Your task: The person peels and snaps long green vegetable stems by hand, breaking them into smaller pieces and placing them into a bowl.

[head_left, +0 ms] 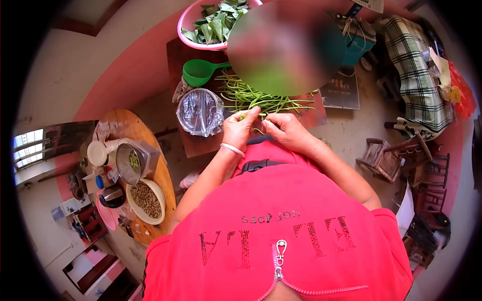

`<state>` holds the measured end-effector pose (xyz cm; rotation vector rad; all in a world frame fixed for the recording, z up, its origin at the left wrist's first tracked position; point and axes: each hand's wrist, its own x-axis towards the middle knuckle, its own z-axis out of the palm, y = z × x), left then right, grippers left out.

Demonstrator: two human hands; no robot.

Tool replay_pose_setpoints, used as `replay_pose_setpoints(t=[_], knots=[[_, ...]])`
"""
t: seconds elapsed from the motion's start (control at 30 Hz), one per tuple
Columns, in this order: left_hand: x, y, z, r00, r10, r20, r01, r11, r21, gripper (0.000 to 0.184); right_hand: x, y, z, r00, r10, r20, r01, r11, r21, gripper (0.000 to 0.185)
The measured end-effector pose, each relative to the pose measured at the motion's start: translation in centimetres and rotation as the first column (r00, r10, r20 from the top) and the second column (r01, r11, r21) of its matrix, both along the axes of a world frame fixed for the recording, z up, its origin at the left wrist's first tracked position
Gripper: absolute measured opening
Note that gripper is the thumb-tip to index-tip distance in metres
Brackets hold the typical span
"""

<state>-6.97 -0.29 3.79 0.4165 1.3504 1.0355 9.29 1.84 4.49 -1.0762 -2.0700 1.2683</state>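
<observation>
Long thin green stems (261,99) lie in a loose pile on the dark red table. At the near edge of the pile, my left hand (240,125), with a pale bracelet at its wrist, pinches a green stem (259,131) between thumb and fingers. My right hand (286,129) is close beside it, fingertips closed on the same stem. Most of that stem is hidden by my fingers. Left of the pile stands a round container (200,113) lined with clear plastic. Behind it lies a green ladle (198,72).
A pink basin (187,21) of green leaves sits at the back. Left, a wooden table (168,188) bears a bowl (131,200) of small brown pieces and a metal strainer (129,164). Small wooden chairs (380,159) stand at right. A blurred oval covers the far table.
</observation>
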Motion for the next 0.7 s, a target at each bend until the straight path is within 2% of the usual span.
replay_pose_setpoints(t=[0.07, 0.1, 0.13, 0.2, 0.27, 0.33, 0.43, 0.57, 0.63, 0.67, 0.7], knots=[[-0.2, 0.1, -0.3, 0.999, -0.034, 0.014, 0.035, 0.999, -0.025, 0.020, 0.5, 0.0, 0.5, 0.973, -0.092, -0.213, 0.022, 0.950, -0.312, 0.025], [-0.3, 0.1, -0.5, 0.993, -0.043, 0.105, 0.047, 0.998, -0.032, 0.021, 1.0, 0.3, 0.3, 0.966, -0.130, -0.224, 0.047, 0.939, -0.341, 0.026], [-0.4, 0.1, -0.7, 0.980, -0.051, 0.194, 0.059, 0.997, -0.039, 0.022, 1.6, 0.4, 0.2, 0.953, -0.195, -0.233, 0.101, 0.926, -0.364, 0.026], [-0.6, 0.2, -0.9, 0.968, -0.096, 0.233, 0.107, 0.993, -0.038, 0.025, 3.5, 0.8, -0.1, 0.941, -0.269, -0.207, 0.134, 0.855, -0.501, 0.025], [-0.5, 0.4, -1.2, 0.935, -0.119, 0.334, 0.138, 0.990, -0.033, 0.026, 5.8, 0.8, -0.7, 0.898, -0.356, -0.258, 0.137, 0.784, -0.605, 0.024], [-0.8, 0.6, -2.0, 0.901, -0.115, 0.418, 0.150, 0.987, -0.051, 0.026, 8.8, 0.5, -1.5, 0.887, -0.408, -0.215, 0.157, 0.705, -0.692, 0.023], [-1.1, 1.0, -2.8, 0.808, -0.091, 0.583, 0.197, 0.973, -0.121, 0.022, 13.7, -1.3, -2.7, 0.790, -0.598, -0.131, 0.227, 0.485, -0.845, 0.022], [-0.9, 1.4, -3.4, 0.738, -0.059, 0.673, 0.236, 0.956, -0.175, 0.018, 19.7, -5.6, -6.6, 0.663, -0.748, -0.016, 0.401, 0.374, -0.836, 0.022], [-0.6, 1.7, -3.6, 0.738, -0.073, 0.670, 0.273, 0.942, -0.198, 0.018, 22.5, -8.2, -8.7, 0.627, -0.760, 0.173, 0.531, 0.255, -0.808, 0.029], [-0.3, 1.8, -3.5, 0.736, -0.087, 0.671, 0.291, 0.936, -0.198, 0.018, 23.6, -9.8, -9.8, 0.591, -0.783, 0.194, 0.557, 0.222, -0.801, 0.029], [-0.1, 1.9, -3.5, 0.727, -0.107, 0.678, 0.320, 0.927, -0.196, 0.017, 24.4, -11.1, -11.1, 0.576, -0.735, 0.358, 0.690, 0.202, -0.695, 0.034]])
